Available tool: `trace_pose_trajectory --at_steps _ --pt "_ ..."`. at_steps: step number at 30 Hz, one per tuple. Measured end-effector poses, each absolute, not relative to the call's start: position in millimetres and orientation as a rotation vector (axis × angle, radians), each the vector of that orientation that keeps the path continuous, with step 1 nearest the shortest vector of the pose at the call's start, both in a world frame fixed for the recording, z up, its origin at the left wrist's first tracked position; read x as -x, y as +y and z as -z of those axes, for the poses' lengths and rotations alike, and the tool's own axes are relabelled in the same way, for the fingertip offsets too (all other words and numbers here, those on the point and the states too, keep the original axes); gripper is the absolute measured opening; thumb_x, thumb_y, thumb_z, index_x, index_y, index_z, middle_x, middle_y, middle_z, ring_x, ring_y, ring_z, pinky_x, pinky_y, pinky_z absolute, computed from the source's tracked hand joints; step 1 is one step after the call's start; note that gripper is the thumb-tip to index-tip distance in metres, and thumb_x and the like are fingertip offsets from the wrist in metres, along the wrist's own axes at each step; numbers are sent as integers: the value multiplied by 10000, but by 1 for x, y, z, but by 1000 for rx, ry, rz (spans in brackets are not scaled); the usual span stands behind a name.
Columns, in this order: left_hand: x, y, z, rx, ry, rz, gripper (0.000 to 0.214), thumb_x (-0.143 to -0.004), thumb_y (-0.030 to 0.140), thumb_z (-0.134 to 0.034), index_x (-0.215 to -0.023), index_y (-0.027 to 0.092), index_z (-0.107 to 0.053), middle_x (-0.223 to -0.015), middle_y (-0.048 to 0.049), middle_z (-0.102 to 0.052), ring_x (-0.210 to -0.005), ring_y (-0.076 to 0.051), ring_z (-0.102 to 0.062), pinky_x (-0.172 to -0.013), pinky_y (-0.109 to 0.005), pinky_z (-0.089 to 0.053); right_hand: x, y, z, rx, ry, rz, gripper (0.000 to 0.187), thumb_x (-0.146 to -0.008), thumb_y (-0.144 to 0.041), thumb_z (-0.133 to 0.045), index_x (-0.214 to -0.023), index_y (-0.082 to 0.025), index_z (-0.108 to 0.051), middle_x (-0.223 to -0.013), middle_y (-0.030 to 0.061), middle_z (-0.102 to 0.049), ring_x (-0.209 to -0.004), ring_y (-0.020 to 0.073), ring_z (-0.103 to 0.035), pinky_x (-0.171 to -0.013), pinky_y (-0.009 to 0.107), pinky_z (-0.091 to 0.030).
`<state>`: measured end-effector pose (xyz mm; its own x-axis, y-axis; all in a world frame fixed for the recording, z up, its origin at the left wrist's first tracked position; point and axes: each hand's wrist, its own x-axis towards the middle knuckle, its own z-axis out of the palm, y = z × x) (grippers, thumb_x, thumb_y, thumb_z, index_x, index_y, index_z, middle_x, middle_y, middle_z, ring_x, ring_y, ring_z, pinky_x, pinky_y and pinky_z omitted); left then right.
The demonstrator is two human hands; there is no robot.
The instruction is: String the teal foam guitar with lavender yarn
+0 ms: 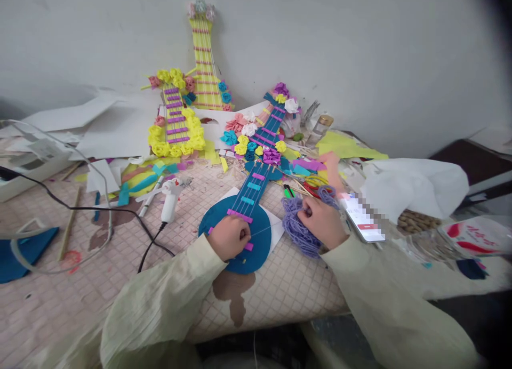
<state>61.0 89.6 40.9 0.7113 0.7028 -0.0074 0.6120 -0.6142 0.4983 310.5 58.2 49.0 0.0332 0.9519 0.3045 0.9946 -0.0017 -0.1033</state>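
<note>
A flat blue toy guitar (260, 254) lies on the table, with purple and turquoise strips across it and pale strings along its neck. My left hand (230, 238) is closed in a pinch over its round body. A thin pale strand of yarn stretches from those fingers towards the purple yarn bundle (301, 234). On that bundle rests my right hand (323, 223), its fingers curled and pressed together on the yarn. The exact grip of both hands' fingertips is partly hidden.
A white glue gun (170, 201) with a black cord stands at the left. Decorated toy guitars (176, 121) are at the back. A phone (365, 219) lies right of the yarn, near a clear jar (432, 241). Colourful paper scraps (140, 179) and scissors (316, 180) clutter the middle.
</note>
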Motion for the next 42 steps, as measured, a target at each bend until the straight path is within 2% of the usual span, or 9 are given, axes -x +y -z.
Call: trace_pose_trajectory --at_steps 5,8,14,23,25,28,30,34,42 --pt "-61 89 -41 -2440 1009 -266 123 -731 144 -531 -646 158 -618 -667 -32 -622 -757 -186 -561 -708 -296 -427 -319 46 -48 1743 -2097 -340 350 -759 -268 -477 -1104 -209 -477 -997 65 -597 -789 173 -577 -704 306 -462" --pt "-60 90 -40 -2435 1003 -267 127 -732 145 -527 -641 158 -615 -653 -27 -614 -724 -177 -557 -680 -289 -424 -316 38 -47 1713 -2246 -347 547 -712 -316 -553 -1233 -236 -409 -1192 79 -520 -1024 239 -520 -860 395 -429" --pt "-60 91 -37 -2434 994 -280 123 -735 147 -527 -648 160 -614 -662 -25 -615 -726 -176 -557 -686 -294 -424 -325 44 -56 1812 -2086 63 497 -639 -85 -450 -1113 -208 -533 -1135 71 -556 -1067 234 -507 -908 384 -407" --pt "-60 91 -39 -2435 1000 -280 125 -730 141 -530 -646 154 -623 -655 -25 -624 -698 -162 -555 -661 -277 -423 -349 92 -107 1931 -1841 496 257 -753 -207 -461 -943 -145 -623 -980 134 -621 -939 285 -540 -836 428 -395" --pt "-60 91 -40 -2431 1009 -273 130 -728 146 -531 -638 159 -623 -646 -17 -623 -684 -156 -553 -647 -270 -422 -337 87 -110 1885 -1765 435 233 -769 -253 -461 -900 -150 -624 -898 122 -631 -833 250 -571 -769 388 -427" --pt "-60 91 -41 -2423 1015 -262 133 -726 149 -535 -631 163 -626 -637 -12 -624 -679 -153 -554 -641 -264 -422 -312 74 -101 1851 -1919 -28 212 -781 -349 -479 -787 -196 -626 -692 39 -632 -617 171 -575 -627 304 -447" --pt "-60 91 -40 -2422 1015 -257 131 -727 149 -535 -635 163 -628 -638 -13 -625 -685 -154 -555 -643 -264 -422 -299 71 -87 1813 -2113 -215 208 -765 -365 -512 -816 -202 -633 -753 39 -644 -692 181 -591 -663 306 -445" --pt "-60 90 -41 -2427 1010 -252 128 -729 146 -532 -642 162 -624 -640 -14 -621 -699 -156 -554 -661 -265 -421 -286 89 -56 1714 -2292 -122 315 -732 -338 -554 -1009 -192 -586 -1077 89 -585 -991 252 -521 -831 380 -377" --pt "-61 90 -43 -2416 1028 -230 114 -732 149 -537 -648 162 -614 -651 -13 -612 -705 -151 -550 -655 -257 -421 -279 120 -33 1814 -2035 -51 273 -677 -177 -497 -949 -179 -525 -879 57 -636 -831 214 -561 -842 413 -258"
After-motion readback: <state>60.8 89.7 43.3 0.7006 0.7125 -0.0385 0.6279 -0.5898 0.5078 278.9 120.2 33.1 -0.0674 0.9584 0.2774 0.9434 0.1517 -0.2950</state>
